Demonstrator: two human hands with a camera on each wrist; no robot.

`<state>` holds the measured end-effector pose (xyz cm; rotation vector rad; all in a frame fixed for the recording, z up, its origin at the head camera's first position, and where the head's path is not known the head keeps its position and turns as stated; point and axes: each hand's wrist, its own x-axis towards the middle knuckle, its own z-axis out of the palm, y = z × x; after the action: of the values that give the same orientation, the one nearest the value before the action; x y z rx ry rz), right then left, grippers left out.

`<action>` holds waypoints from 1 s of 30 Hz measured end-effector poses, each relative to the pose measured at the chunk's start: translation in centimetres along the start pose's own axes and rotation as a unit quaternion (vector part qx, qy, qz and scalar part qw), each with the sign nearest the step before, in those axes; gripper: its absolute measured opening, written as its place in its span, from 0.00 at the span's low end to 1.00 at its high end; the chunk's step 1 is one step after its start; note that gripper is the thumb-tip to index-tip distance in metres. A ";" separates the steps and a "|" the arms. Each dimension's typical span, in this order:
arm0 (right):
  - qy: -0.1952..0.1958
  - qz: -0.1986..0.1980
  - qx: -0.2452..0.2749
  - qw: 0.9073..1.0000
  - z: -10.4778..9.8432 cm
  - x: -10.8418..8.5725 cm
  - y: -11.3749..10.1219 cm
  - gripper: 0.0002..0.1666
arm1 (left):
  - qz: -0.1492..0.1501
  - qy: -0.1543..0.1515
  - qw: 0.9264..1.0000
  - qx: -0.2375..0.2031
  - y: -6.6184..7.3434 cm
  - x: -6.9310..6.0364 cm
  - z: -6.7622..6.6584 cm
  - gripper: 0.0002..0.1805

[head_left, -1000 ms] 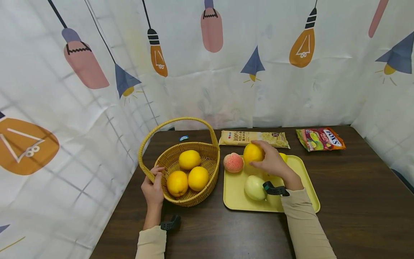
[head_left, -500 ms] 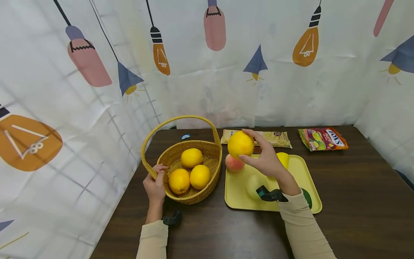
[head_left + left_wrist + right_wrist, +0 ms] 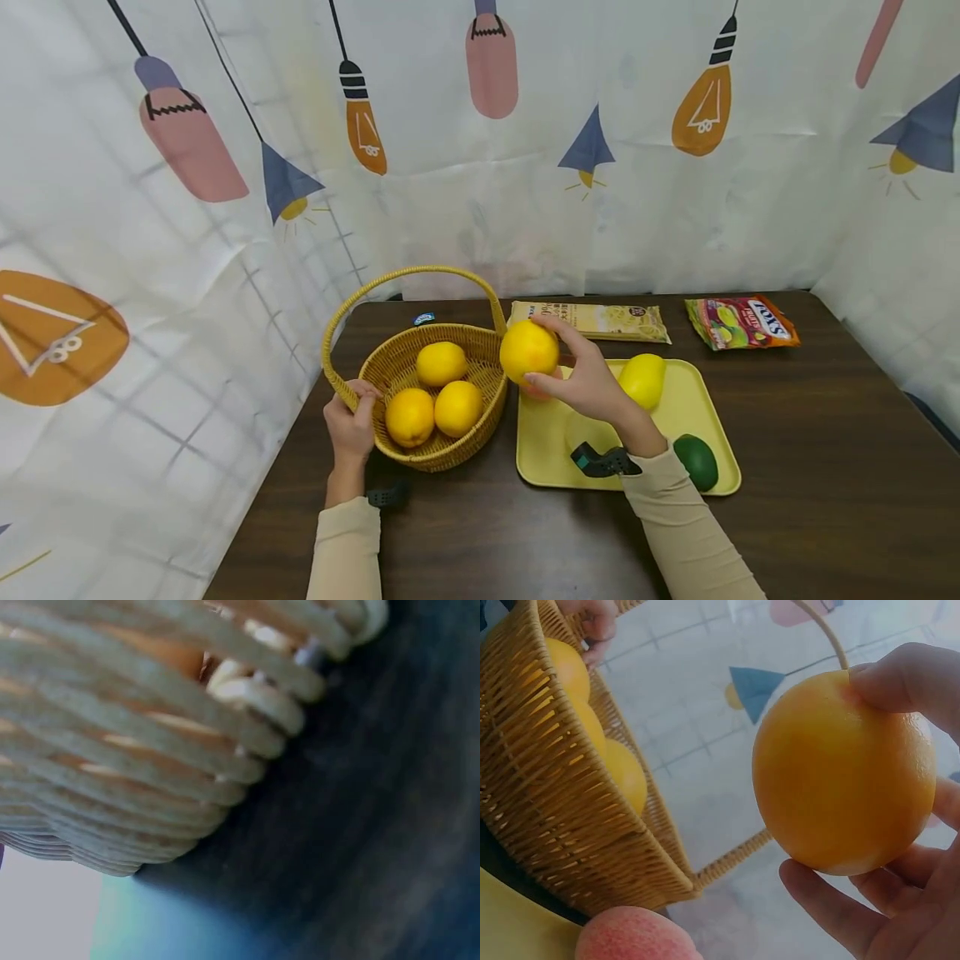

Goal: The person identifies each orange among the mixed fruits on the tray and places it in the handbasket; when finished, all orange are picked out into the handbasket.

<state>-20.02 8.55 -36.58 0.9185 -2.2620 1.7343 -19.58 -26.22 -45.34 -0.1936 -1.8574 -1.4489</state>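
Observation:
In the head view my right hand (image 3: pixel 592 387) pinches an orange (image 3: pixel 529 352) between thumb and fingers, raised by the right rim of a wicker basket (image 3: pixel 450 456). The right wrist view shows this orange (image 3: pixel 840 787) close up, thumb on one side and fingers on the other. My left hand (image 3: pixel 351 427) grips the basket's left rim at the foot of its arched handle (image 3: pixel 420 271). Three oranges (image 3: pixel 441 364) lie inside the basket. Only the basket's woven wall (image 3: pixel 135 750) and the dark table fill the left wrist view; the left hand is hidden there.
A yellow tray (image 3: pixel 536 458) right of the basket bears a peach (image 3: pixel 634 937), a yellow fruit (image 3: pixel 643 381), a dark green fruit (image 3: pixel 696 461) and a pale fruit mostly behind my right wrist. Behind lie a pasta packet (image 3: pixel 626 322), a candy bag (image 3: pixel 742 323) and a small blue wrapper (image 3: pixel 423 318).
My right hand has lifted the orange from over the tray and carried it left to the basket's right rim. The left hand keeps its grip on the basket.

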 end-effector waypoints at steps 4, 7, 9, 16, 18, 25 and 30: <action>-0.006 0.016 0.012 1.000 0.6 0.1 -0.1 0.42 | -0.005 -0.003 1.000 -0.014 -0.1 0.2 0.0 0.08; -0.016 0.033 0.035 0.999 1.3 0.3 0.2 0.42 | -0.012 0.001 1.000 -0.022 -0.2 0.2 0.0 0.09; -0.024 0.044 0.058 0.997 2.0 0.4 1.0 0.43 | -0.015 0.004 0.999 -0.028 -0.2 0.1 0.1 0.09; -0.007 0.068 0.102 0.992 4.3 0.6 4.5 0.44 | -0.018 0.007 0.999 -0.035 -0.4 -0.3 0.2 0.10; 0.005 0.068 0.103 0.992 4.8 0.6 4.9 0.44 | -0.021 0.009 0.999 -0.036 -0.3 -0.4 0.1 0.11; 0.026 0.043 0.100 0.994 6.6 0.8 5.9 0.42 | -0.018 0.008 0.999 -0.048 -0.2 -0.4 0.1 0.11; 0.037 0.035 0.051 0.997 7.7 1.2 6.3 0.42 | -0.022 0.005 0.998 -0.059 -0.5 -0.4 0.1 0.11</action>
<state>-22.57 1.92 -43.70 0.7883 -2.2021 1.8949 -19.67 -26.16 -46.00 -0.2045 -1.7790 -1.5881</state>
